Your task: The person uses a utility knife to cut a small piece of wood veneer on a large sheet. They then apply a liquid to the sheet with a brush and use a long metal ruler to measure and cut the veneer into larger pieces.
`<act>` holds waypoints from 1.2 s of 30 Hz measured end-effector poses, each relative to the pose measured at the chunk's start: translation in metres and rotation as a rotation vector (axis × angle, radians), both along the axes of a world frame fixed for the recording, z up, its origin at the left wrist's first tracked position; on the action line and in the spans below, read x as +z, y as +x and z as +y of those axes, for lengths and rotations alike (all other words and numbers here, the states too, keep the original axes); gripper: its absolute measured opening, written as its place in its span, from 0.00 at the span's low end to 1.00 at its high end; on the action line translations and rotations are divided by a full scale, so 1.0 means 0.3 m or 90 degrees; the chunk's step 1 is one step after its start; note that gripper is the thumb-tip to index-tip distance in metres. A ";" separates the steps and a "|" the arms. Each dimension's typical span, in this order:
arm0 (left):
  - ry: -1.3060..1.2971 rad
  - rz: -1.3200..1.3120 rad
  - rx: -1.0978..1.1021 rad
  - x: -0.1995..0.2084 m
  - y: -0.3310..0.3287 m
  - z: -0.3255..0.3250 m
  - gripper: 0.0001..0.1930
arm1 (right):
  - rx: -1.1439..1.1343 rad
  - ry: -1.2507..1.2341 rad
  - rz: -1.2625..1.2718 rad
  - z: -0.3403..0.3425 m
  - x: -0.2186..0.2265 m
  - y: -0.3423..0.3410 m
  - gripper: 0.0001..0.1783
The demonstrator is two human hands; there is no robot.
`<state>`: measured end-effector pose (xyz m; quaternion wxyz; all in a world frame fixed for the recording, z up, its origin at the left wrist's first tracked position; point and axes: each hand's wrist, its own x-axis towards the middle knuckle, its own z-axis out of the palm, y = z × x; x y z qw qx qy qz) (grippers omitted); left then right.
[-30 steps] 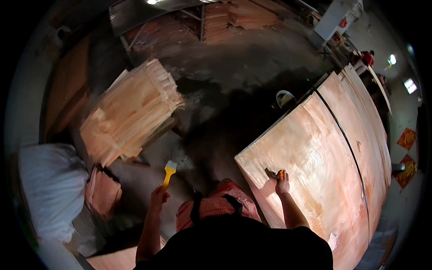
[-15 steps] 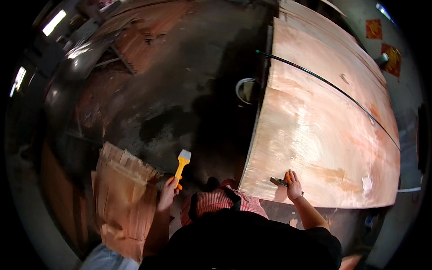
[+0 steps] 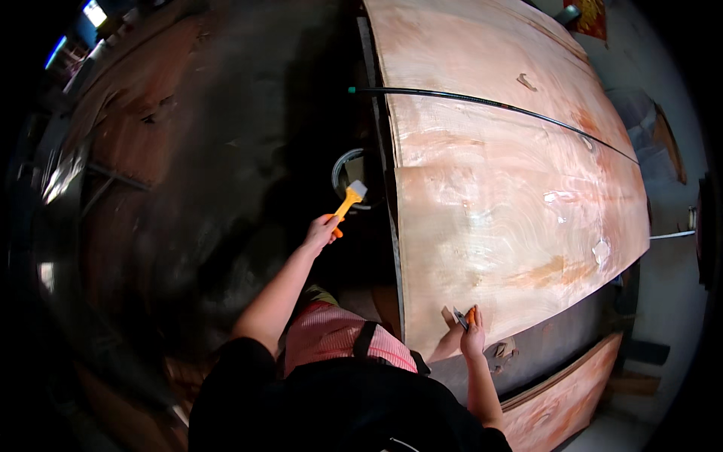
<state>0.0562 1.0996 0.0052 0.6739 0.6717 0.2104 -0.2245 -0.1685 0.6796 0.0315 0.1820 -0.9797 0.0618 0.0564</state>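
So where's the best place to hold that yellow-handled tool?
Probably the slim yellow handle, from the near side, where the left hand has it: the handle is narrow and lies nearer, while the broad pale head points away.

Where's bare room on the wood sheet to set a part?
Widest bare patch: middle of the sheet, between rod and right hand. Smaller one beyond the rod, left of the brown mark. Crowded: near left corner, where the right hand holds an orange-handled tool; off the left edge, left hand, yellow tool and bucket.
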 end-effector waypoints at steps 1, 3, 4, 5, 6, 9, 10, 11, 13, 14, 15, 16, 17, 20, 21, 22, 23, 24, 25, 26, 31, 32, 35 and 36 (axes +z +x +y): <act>0.019 0.014 -0.043 -0.051 0.081 0.001 0.12 | -0.043 0.010 0.007 0.027 -0.004 0.005 0.21; 0.038 0.031 -0.146 -0.128 0.212 0.015 0.12 | -0.134 0.033 0.054 0.079 0.013 -0.002 0.22; 0.035 0.040 -0.195 -0.168 0.260 0.030 0.13 | -0.171 0.049 0.092 0.117 0.043 0.006 0.22; 0.129 0.037 -0.281 -0.183 0.315 0.056 0.14 | -0.211 0.071 0.124 0.176 0.065 0.028 0.22; 0.223 0.030 -0.365 -0.195 0.358 0.091 0.16 | -0.249 0.093 0.154 0.224 0.081 0.053 0.23; 0.408 0.013 -0.525 -0.194 0.481 0.217 0.20 | -0.274 0.071 0.194 0.314 0.054 0.085 0.24; 0.576 -0.021 -0.612 -0.129 0.543 0.234 0.20 | -0.277 0.058 0.195 0.337 0.043 0.093 0.24; 0.636 -0.046 -0.570 -0.112 0.597 0.257 0.20 | -0.295 0.060 0.198 0.357 0.032 0.099 0.24; 0.643 -0.245 -0.411 -0.072 0.740 0.273 0.24 | -0.320 0.091 0.210 0.410 0.073 0.172 0.23; 0.692 -0.365 -0.358 -0.050 0.822 0.257 0.25 | -0.332 0.105 0.215 0.428 0.093 0.212 0.23; 0.683 -0.509 -0.322 -0.001 0.906 0.224 0.26 | -0.314 0.075 0.188 0.438 0.101 0.233 0.23; 0.694 -0.593 -0.313 0.051 0.986 0.182 0.27 | -0.317 0.076 0.155 0.432 0.088 0.235 0.23; 0.712 -0.641 -0.318 0.103 1.053 0.125 0.28 | -0.319 0.077 0.121 0.419 0.062 0.226 0.23; 0.839 -0.784 -0.318 0.101 1.208 0.011 0.26 | -0.357 0.065 0.097 0.459 0.117 0.330 0.23; 0.819 -0.636 -0.415 0.080 1.250 -0.023 0.22 | -0.353 0.078 0.079 0.479 0.147 0.387 0.22; 0.796 -0.490 -0.507 0.071 1.282 -0.054 0.19 | -0.351 0.093 0.059 0.498 0.155 0.434 0.21; 0.735 -0.482 -0.525 0.083 1.283 -0.082 0.13 | -0.407 0.252 0.008 0.516 0.151 0.471 0.20; 0.669 -0.479 -0.545 0.095 1.259 -0.113 0.09 | -0.460 0.406 -0.056 0.531 0.146 0.504 0.20; 0.587 -0.595 -0.555 0.101 1.215 -0.131 0.10 | -0.403 0.343 -0.062 0.547 0.157 0.547 0.20; 0.511 -0.646 -0.516 0.111 1.142 -0.148 0.10 | -0.342 0.279 -0.068 0.566 0.179 0.609 0.19; 0.216 -0.402 -0.532 0.064 0.660 -0.112 0.13 | -0.243 0.247 0.019 0.728 0.274 0.905 0.23; 0.137 -0.390 -0.549 0.041 0.562 -0.093 0.13 | -0.103 0.117 0.044 0.746 0.285 0.957 0.23; 0.128 -0.357 -0.547 -0.018 0.277 -0.064 0.14 | 0.021 -0.013 0.023 0.792 0.192 1.051 0.21; 0.135 -0.259 -0.577 -0.039 0.214 -0.056 0.14 | 0.061 -0.101 0.064 0.794 0.133 1.052 0.22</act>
